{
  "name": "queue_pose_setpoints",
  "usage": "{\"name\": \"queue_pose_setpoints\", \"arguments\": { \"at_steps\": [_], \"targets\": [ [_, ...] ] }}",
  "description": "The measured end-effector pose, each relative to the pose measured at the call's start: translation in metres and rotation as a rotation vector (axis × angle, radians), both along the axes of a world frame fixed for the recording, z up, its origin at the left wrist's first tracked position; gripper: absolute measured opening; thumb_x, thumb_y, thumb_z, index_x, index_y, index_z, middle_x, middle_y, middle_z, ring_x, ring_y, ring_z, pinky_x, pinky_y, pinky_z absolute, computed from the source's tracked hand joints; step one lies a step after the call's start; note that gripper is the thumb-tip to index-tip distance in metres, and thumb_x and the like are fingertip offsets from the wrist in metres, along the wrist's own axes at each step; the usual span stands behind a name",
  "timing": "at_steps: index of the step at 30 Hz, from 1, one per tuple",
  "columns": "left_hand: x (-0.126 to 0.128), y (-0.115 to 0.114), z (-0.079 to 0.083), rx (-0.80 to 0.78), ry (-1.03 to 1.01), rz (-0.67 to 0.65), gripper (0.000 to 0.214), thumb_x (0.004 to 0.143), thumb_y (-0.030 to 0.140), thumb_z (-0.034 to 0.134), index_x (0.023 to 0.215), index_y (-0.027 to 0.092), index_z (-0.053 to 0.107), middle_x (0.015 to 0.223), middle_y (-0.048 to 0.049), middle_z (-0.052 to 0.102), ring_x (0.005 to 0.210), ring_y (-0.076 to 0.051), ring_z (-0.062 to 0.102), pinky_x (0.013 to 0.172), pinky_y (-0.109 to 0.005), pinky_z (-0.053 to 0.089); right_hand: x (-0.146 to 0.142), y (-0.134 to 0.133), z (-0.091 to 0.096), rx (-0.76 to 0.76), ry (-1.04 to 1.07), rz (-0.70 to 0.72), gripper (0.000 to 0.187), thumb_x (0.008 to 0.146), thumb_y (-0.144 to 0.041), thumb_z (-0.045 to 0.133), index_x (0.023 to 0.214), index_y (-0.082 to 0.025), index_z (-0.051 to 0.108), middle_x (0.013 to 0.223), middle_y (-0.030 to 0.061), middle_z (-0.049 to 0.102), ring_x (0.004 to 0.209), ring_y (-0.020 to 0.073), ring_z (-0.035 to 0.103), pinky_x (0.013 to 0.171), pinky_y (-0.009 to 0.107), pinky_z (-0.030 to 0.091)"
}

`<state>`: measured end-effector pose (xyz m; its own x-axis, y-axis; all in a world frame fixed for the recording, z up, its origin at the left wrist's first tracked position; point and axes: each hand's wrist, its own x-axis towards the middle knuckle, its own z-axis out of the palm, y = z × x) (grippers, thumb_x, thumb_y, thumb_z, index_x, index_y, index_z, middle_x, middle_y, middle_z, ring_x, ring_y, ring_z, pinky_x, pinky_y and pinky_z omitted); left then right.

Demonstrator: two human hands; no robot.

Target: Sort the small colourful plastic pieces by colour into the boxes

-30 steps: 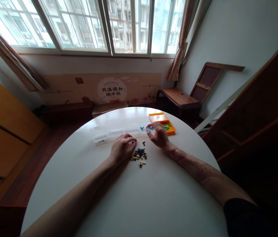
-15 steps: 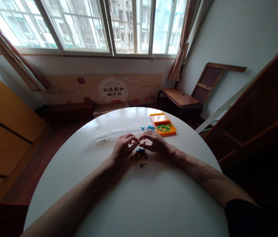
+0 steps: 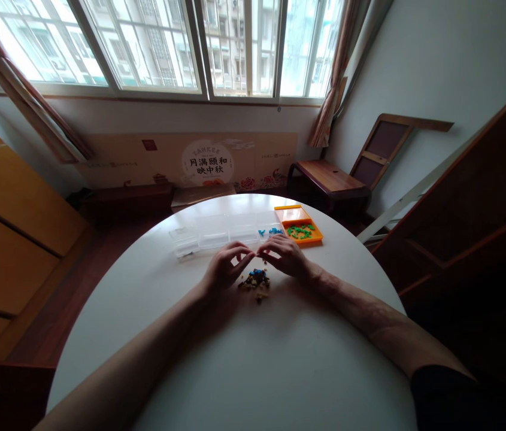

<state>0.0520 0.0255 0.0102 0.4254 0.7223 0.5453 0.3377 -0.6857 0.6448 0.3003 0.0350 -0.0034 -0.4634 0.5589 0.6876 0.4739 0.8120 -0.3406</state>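
My left hand (image 3: 229, 265) and my right hand (image 3: 285, 254) meet fingertip to fingertip above the table, thumb and fingers pinched. Whatever sits between the fingertips is too small to make out. Just below them lies a loose pile of small building-block pieces (image 3: 255, 279), blue, dark and yellowish, with a few scattered toward me. Beyond my right hand, small blue pieces (image 3: 274, 231) rest in the right compartment of a clear plastic box (image 3: 214, 240). An orange box (image 3: 311, 241) beside it contains small green pieces (image 3: 300, 230); its lid is open.
All this stands on a round white table (image 3: 306, 359). Past its far edge are a low wooden bench (image 3: 324, 175), a printed cardboard panel (image 3: 145, 158) and a barred window. A dark wooden panel (image 3: 463, 221) leans at the right, with a yellow cabinet (image 3: 5, 227) at the left.
My fingers have drawn closer together over the pile, the gap within my right hand narrowing. Some pieces at the pile's near edge look shifted. The view has moved slightly.
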Motion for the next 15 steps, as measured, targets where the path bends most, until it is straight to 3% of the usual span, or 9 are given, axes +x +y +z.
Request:
{"name": "queue_pose_setpoints", "arguments": {
  "at_steps": [5,8,12,15],
  "targets": [
    [-0.001,-0.003,0.004,0.009,0.098,0.068,0.022,0.104,0.039,0.068,0.096,0.022,0.081,0.100,-0.0075,0.077,0.084,-0.020,0.069,0.081,-0.034,0.058,0.005,0.009,-0.003,-0.013,0.172,-0.319,0.019,0.109,-0.041,0.067,0.101,-0.027,0.076,0.097,0.0050,0.080,0.095,0.0263,0.072,0.098,0.045,0.056],
    [-0.001,-0.005,0.005,0.025,0.174,0.059,0.015,0.100,0.034,0.069,0.097,0.024,0.081,0.102,-0.0059,0.077,0.085,-0.020,0.069,0.087,-0.036,0.057,0.011,0.018,-0.007,-0.062,0.252,-0.443,0.014,0.107,-0.036,0.066,0.107,-0.025,0.075,0.101,0.0064,0.080,0.096,0.0281,0.072,0.099,0.047,0.056],
    [-0.003,-0.004,0.003,0.034,0.217,0.026,0.013,0.096,0.031,0.071,0.101,0.025,0.081,0.103,-0.0052,0.076,0.091,-0.021,0.070,0.093,-0.037,0.056,0.014,0.024,-0.011,-0.123,0.279,-0.445,0.022,0.103,-0.026,0.063,0.122,-0.022,0.072,0.115,0.0098,0.079,0.100,0.0291,0.072,0.100,0.047,0.057],
    [-0.006,-0.001,0.003,0.009,0.240,-0.051,0.011,0.093,0.029,0.072,0.098,0.025,0.081,0.102,-0.0051,0.076,0.091,-0.021,0.070,0.091,-0.035,0.055,0.011,0.019,-0.009,-0.091,0.214,-0.410,0.024,0.102,-0.022,0.061,0.123,-0.023,0.071,0.115,0.0096,0.078,0.105,0.0301,0.071,0.102,0.047,0.055]
  ]
}}
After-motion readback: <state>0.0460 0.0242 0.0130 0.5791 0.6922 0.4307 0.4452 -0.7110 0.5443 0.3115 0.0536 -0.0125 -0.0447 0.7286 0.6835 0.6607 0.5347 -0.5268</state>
